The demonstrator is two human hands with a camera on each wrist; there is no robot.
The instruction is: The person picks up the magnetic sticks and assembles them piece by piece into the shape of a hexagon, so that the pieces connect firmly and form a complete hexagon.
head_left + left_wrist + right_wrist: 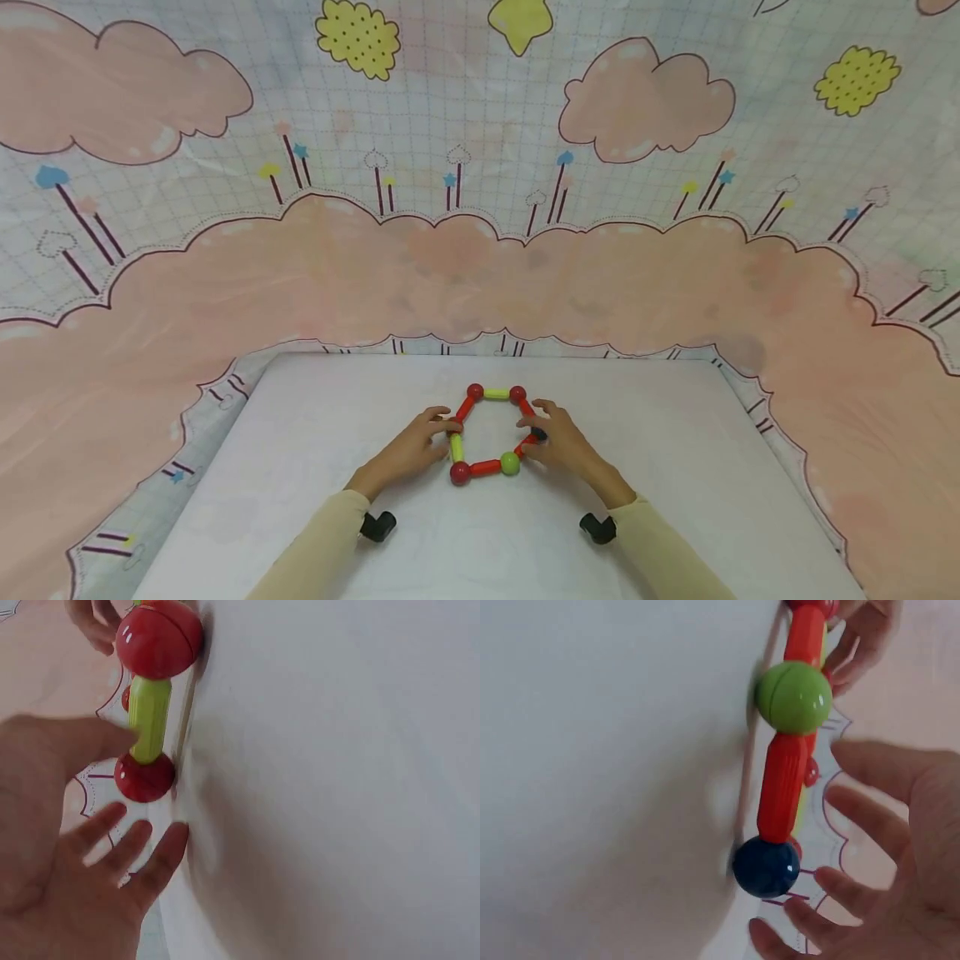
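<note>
A closed ring of rods and balls lies flat on the white table. Its rods are red, like the front rod [485,468], or yellow-green, like the left rod [150,712]. Most balls are red, such as the front-left ball [460,473]; one is green [794,697] and one dark blue [766,867]. My left hand [408,448] is at the ring's left side, its thumb against the yellow-green rod and its other fingers spread by a red ball [145,778]. Around the blue ball, my right hand [566,446] has its fingers spread; contact is unclear.
The white tabletop [337,417] extends around the ring. Behind it hangs a patterned cloth [465,275] with clouds and stars, which also shows along both sides. A black wrist device [378,527] sits by the left sleeve, and another [597,528] by the right.
</note>
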